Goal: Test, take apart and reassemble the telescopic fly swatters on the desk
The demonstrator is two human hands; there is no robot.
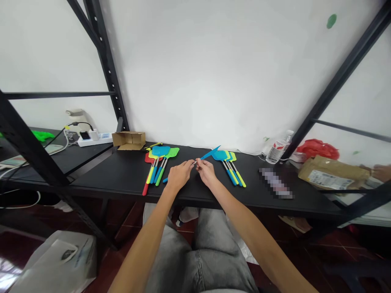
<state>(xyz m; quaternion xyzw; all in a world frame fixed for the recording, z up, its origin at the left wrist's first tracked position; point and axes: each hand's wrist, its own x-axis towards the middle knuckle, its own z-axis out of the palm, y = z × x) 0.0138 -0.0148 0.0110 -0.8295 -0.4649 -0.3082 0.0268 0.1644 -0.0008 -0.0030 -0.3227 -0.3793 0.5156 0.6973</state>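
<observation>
Both my hands grip one blue fly swatter (210, 153) over the middle of the black table. Its blue head points up and right, seen nearly edge-on. My left hand (180, 175) is closed around the rod, with the blue handle end showing at its left. Close beside it, the fingers of my right hand (205, 171) pinch the rod near the head. Left of my hands lies a fanned group of red, yellow, blue and green fly swatters (161, 151). To the right lies another group of blue and yellow-green fly swatters (220, 155), handles toward me.
On the black table (110, 175) an open cardboard box (130, 141) stands back left, near a yellow-and-black tool (154, 145). A plastic bottle (278, 147) and a blurred-out object (276, 184) are on the right. Black metal posts (105, 61) flank the table.
</observation>
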